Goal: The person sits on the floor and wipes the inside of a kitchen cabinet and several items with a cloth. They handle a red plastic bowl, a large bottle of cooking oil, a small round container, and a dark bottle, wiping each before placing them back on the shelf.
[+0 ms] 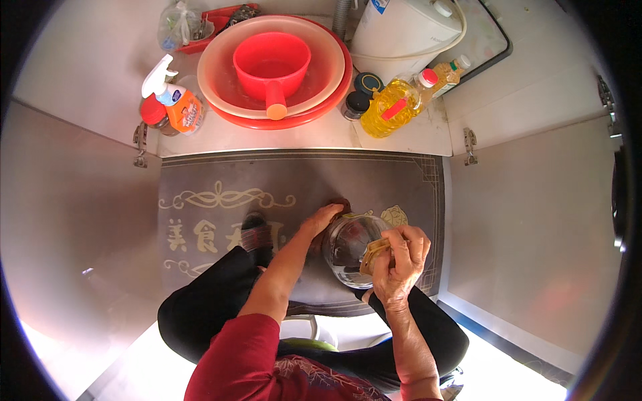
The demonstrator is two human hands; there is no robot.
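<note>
Between my knees, a clear round jar (339, 257) stands over the dark floor mat. My left hand (324, 219) grips its far left side, with the fingertips partly hidden by the rim. Something dark red (342, 203) shows beside those fingers. Closed around a tan, folded-looking piece (374, 255) is my right hand (405, 259), at the jar's right side. Whether that piece is cloth or something stiffer I cannot tell. It overlaps the jar in this view.
An open cabinet ahead holds nested basins (207, 60) with a red dipper (271, 63), an orange spray bottle (185, 110), an oil bottle (391, 110), dark-lidded jars (356, 103) and a white tank (404, 33). Cabinet doors (73, 220) flank me. A patterned mat (200, 167) lies below.
</note>
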